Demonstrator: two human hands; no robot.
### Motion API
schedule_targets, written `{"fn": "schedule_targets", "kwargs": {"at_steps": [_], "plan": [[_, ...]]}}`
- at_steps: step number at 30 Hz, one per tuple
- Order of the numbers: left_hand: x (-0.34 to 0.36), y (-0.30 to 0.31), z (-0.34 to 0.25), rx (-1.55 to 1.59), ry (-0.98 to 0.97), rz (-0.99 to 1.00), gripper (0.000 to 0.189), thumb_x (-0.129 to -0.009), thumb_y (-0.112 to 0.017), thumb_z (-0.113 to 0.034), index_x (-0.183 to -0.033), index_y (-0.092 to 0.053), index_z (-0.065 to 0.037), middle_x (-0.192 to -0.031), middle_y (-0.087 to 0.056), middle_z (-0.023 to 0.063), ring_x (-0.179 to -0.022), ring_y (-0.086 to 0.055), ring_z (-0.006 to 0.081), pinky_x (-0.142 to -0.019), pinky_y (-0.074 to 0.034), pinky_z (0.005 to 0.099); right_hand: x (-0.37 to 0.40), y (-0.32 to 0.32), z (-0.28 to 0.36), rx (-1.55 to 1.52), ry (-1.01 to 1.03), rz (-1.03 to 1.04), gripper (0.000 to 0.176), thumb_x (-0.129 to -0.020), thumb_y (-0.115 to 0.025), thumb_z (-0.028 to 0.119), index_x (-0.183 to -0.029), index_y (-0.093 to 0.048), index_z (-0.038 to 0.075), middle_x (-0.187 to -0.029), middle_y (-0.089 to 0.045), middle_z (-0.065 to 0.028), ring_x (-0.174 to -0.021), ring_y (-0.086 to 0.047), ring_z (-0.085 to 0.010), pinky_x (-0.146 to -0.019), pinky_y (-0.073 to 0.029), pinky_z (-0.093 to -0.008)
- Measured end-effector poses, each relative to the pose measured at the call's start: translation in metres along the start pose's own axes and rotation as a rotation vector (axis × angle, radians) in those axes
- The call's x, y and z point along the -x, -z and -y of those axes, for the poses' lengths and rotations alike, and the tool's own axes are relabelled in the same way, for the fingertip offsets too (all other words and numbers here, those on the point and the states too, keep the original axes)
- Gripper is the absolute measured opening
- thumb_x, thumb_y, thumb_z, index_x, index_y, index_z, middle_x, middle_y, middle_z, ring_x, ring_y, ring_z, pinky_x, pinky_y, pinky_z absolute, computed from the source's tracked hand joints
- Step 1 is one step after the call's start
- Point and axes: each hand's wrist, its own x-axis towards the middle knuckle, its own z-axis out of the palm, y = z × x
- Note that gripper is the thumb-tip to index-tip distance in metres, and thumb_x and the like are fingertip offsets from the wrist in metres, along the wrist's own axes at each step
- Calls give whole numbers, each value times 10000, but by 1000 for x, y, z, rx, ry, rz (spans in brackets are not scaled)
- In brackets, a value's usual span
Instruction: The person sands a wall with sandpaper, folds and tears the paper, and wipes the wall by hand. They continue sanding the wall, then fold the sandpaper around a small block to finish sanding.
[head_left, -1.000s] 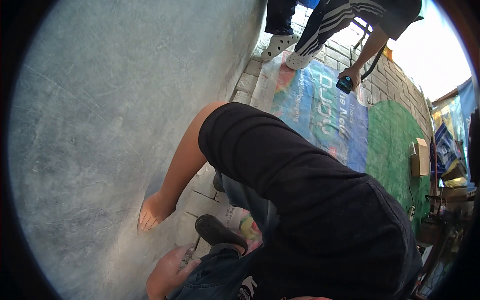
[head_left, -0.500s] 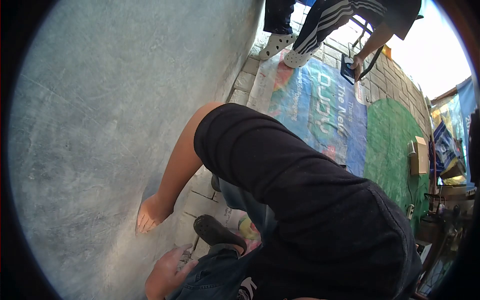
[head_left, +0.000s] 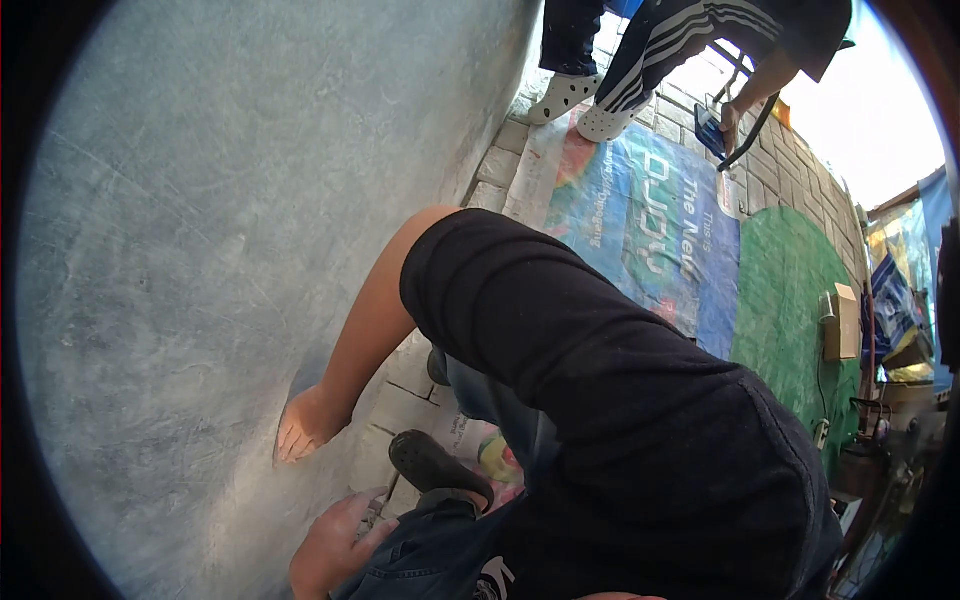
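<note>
Black short-sleeved T-shirt [head_left: 620, 400], its loose sleeve ending above the elbow, faded blue denim jeans [head_left: 415, 565], small white logo [head_left: 495, 582] by the waist, dark rubber clog [head_left: 440, 465], ungloved right hand [head_left: 300, 430] and left hand [head_left: 330, 545].

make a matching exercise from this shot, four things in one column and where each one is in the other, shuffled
Things
1. right hand
2. left hand
3. black clog
4. white clogs

Places
a. at the far end of the blue banner
b. against the denim knee
c. flat on the grey surface
d. on the ground by the bricks

Pairs: 1-c, 2-b, 3-d, 4-a
</note>
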Motion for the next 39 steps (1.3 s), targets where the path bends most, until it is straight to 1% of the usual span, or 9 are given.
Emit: {"fn": "schedule_targets", "kwargs": {"at_steps": [8, 17, 19, 23, 26, 29, 31, 38, 39], "plan": [[2, 3, -6, 7, 48, 27, 446, -824, -630, -274, -1189, -523, -41, -996, -617, 171, -932, -599, 298, -785, -465, 356, -1, -8, 4, 22, 18, 15, 630, -891, -324, 410, -1395, -261, 39, -1480, -225, -32, -1379, -140, -134, -1131, -41, -322], [2, 1, 4, 11, -3, -31, 444, -822, -633, -285, -1185, -529, -52, -995, -620, 166, -920, -603, 294, -745, -474, 344, 1, -13, 10, -98, 53, 68, 593, -871, -412, 355, -1378, -322, 60, -1471, -252, -33, -1365, -191, -145, -1125, -97, -301], [2, 3, -2, 21, 49, -26, 421, -834, -611, -275, -1155, -540, -12, -967, -616, 186, -922, -596, 318, -822, -455, 362, 2, -16, 14, -152, 58, 154, 577, -870, -420, 356, -1373, -342, 83, -1470, -253, -31, -1360, -200, -144, -1125, -100, -296], [3, 5, -2, 26, 46, -12, 422, -834, -609, -271, -1158, -537, -10, -979, -612, 189, -928, -593, 320, -821, -455, 365, 4, -16, 12, -165, 70, 139, 563, -868, -426, 348, -1364, -362, 90, -1473, -247, -31, -1362, -194, -146, -1127, -97, -293], [3, 5, 1, 42, 49, -9, 425, -833, -610, -269, -1159, -535, -7, -985, -609, 192, -932, -591, 323, -822, -454, 369, 1, -24, 11, -284, 125, 224, 517, -868, -424, 347, -1320, -424, 96, -1445, -300, -32, -1345, -230, -149, -1125, -104, -295], [3, 4, 6, 32, 37, -32, 425, -833, -610, -265, -1160, -534, -4, -989, -609, 194, -934, -591, 325, -824, -453, 372, 2, -36, 14, -289, 201, 184, 412, -867, -443, 315, -1210, -527, 102, -1327, -439, -24, -1279, -330, -149, -1110, -154, -301], [2, 4, 8, 26, 32, -29, 427, -834, -610, -263, -1163, -532, -2, -992, -609, 197, -934, -592, 325, -827, -452, 372, 3, -40, 15, -255, 277, 281, 314, -866, -459, 273, -1103, -582, 108, -1179, -531, -4, -1198, -408, -150, -1092, -201, -305], [2, 6, 6, 35, 56, -23, 435, -833, -611, -267, -1169, -529, -2, -998, -608, 197, -942, -590, 325, -831, -453, 371, 5, -33, 16, -341, 252, 358, 298, -858, -471, 247, -1095, -585, 106, -1147, -550, 1, -1180, -425, -153, -1092, -208, -299], [2, 5, 10, 17, 30, -33, 429, -830, -622, -259, -1173, -529, -19, -993, -616, 183, -938, -600, 303, -769, -466, 353, 5, -33, 17, -316, 239, 352, 311, -859, -469, 252, -1112, -576, 107, -1162, -544, 2, -1183, -420, -151, -1096, -200, -300]]}}
